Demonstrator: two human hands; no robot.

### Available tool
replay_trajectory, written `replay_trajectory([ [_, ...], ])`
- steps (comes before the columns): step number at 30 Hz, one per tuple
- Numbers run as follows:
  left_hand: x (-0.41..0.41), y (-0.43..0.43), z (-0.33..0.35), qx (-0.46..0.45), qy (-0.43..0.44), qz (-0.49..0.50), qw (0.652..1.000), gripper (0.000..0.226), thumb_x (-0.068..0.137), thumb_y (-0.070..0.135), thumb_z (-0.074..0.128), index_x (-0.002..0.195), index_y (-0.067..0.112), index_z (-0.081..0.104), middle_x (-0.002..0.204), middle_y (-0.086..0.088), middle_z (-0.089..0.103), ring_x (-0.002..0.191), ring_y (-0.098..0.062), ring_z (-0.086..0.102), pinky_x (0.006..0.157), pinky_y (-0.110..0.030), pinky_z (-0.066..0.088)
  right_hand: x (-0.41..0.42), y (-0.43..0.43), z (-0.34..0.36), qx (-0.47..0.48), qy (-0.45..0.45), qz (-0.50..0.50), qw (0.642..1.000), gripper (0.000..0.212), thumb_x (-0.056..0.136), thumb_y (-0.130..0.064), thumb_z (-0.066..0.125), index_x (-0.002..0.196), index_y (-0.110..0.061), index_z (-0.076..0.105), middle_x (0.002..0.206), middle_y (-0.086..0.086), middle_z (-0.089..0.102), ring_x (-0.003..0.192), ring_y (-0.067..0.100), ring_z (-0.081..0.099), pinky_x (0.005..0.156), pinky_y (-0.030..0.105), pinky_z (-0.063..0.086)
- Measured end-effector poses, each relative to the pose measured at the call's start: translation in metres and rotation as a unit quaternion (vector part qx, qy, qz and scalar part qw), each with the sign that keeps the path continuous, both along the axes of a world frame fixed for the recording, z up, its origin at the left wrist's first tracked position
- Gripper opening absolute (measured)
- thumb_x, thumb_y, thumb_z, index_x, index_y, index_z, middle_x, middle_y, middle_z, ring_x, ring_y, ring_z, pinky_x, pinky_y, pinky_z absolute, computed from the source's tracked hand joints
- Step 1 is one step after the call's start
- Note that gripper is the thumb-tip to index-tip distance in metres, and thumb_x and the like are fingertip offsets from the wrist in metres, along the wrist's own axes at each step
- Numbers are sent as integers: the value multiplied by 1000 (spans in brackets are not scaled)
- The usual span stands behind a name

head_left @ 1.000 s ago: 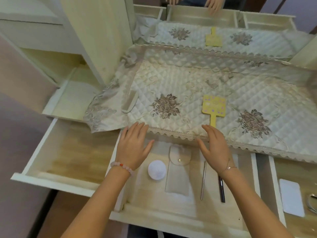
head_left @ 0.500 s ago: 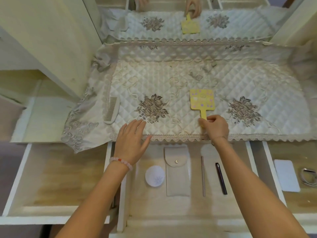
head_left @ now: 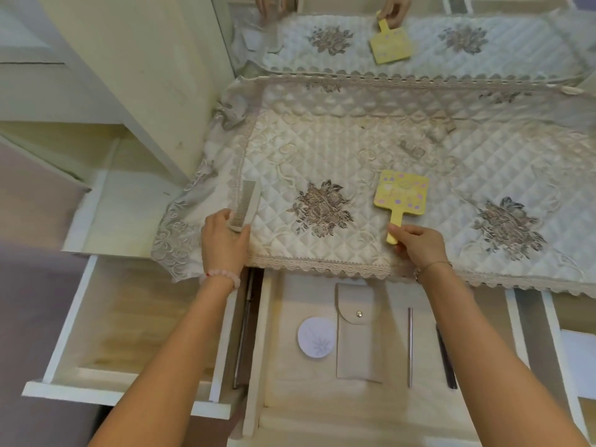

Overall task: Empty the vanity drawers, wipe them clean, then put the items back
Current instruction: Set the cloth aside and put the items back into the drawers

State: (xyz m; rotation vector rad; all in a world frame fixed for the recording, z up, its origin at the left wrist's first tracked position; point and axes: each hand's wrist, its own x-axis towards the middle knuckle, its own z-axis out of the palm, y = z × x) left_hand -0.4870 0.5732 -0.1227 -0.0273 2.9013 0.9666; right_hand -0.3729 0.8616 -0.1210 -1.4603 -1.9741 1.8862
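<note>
- At far left, the left drawer [head_left: 135, 321] stands pulled out, its wooden bottom bare.
- On the quilted cloth [head_left: 371, 150] covering the surface, the left hand [head_left: 225, 243] is closed on the lower end of the comb [head_left: 245, 206].
- The centre drawer [head_left: 354, 401] holds a round pad [head_left: 315, 338], a snap pouch [head_left: 358, 337], a metal rod [head_left: 409, 346] and a dark pen [head_left: 446, 362] partly hidden by the forearm.
- The right hand [head_left: 419, 245] pinches the handle of the yellow hand mirror [head_left: 401, 195].
- The right drawer [head_left: 548, 321] is cut off by the frame.
- A wall mirror [head_left: 419, 37] stands behind.
</note>
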Motion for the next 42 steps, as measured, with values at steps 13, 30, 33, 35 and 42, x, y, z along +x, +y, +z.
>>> replay_trajectory([
  [13, -32, 4, -15, 31, -102, 66, 992, 52, 74, 32, 76, 113, 10, 51, 118, -11, 48, 105, -26, 52, 90, -43, 45, -12, -57, 7, -63, 33, 30, 997, 10, 81, -14, 70, 75, -9, 63, 61, 5, 59, 38, 8, 53, 40, 19, 45],
  [30, 10, -20, 2, 204, -133, 146, 959, 17, 79, 12, 73, 93, 10, 63, 97, -10, 59, 86, -20, 59, 72, -29, 53, 20, -81, 15, -61, 53, 46, 996, 11, 79, -13, 72, 76, -12, 61, 66, 5, 61, 53, 9, 56, 51, 16, 48],
  [33, 35, -27, 8, 313, -165, 184, 917, 18, 80, 6, 71, 96, 4, 62, 99, -16, 60, 80, -22, 62, 56, -15, 53, 27, -89, 14, -68, 56, 60, 994, 12, 79, -10, 71, 74, -12, 61, 66, 5, 61, 55, 11, 57, 56, 20, 50],
  [35, 53, -27, 14, 363, -173, 197, 894, 12, 82, 2, 68, 92, 4, 62, 93, -14, 62, 76, -20, 62, 54, -12, 51, 33, -93, 15, -83, 65, 67, 992, 11, 80, -7, 69, 74, -10, 60, 65, 4, 61, 49, 3, 58, 52, 16, 50],
  [42, 106, -41, 32, 453, -166, 229, 845, 8, 86, -1, 61, 92, 3, 60, 85, -8, 64, 67, -10, 66, 59, -17, 55, 57, -110, 22, -119, 89, 114, 982, 15, 82, 0, 64, 72, -10, 60, 68, 5, 62, 55, 5, 60, 54, 15, 52],
])
